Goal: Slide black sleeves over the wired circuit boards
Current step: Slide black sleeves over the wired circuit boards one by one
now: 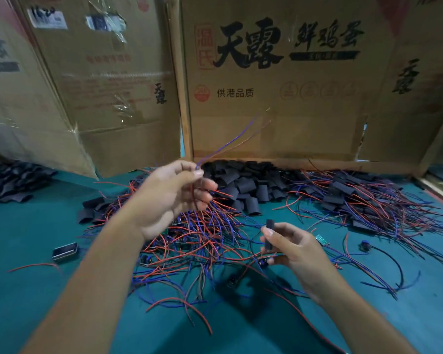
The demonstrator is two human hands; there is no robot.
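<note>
Raised above the tangle, the left hand (pixel 173 194) pinched a pair of red and blue wires (pixel 230 144) between thumb and forefinger, their free ends pointing up toward the cardboard boxes (pixel 279 103). Lower and nearer, the right hand (pixel 289 247) gripped a single black sleeve (pixel 269 235) upright in its fingertips. Beneath both lay a heap of wired circuit boards (pixel 202 241) on the green worktop (pixel 36 251), with a pile of loose black sleeves (pixel 246 185) behind it and finished pieces (pixel 363 200) to the right.
</note>
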